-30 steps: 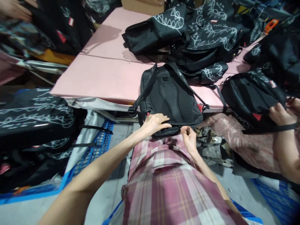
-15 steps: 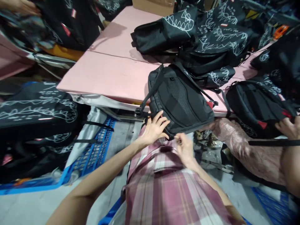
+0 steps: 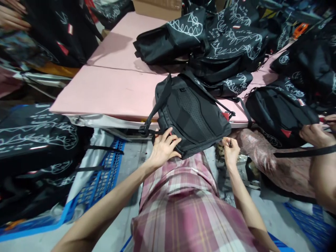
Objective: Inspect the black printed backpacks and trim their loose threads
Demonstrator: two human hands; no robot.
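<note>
While the left hand (image 3: pixel 163 149) splays on the backpack (image 3: pixel 193 117), the right hand (image 3: pixel 231 151) — pinching something dark (image 3: pixel 230 142) — sits beside it.

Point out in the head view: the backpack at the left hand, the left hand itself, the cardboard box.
Backpack (image 3: pixel 194 113): head view, on its back panel.
Left hand (image 3: pixel 161 148): head view, back of the hand.
Cardboard box (image 3: pixel 157 9): head view, its near side.

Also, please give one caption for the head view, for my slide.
Left hand on a black fabric backpack overhanging a pink flat-topped table, right hand pinched beside the backpack's lower corner.
</note>
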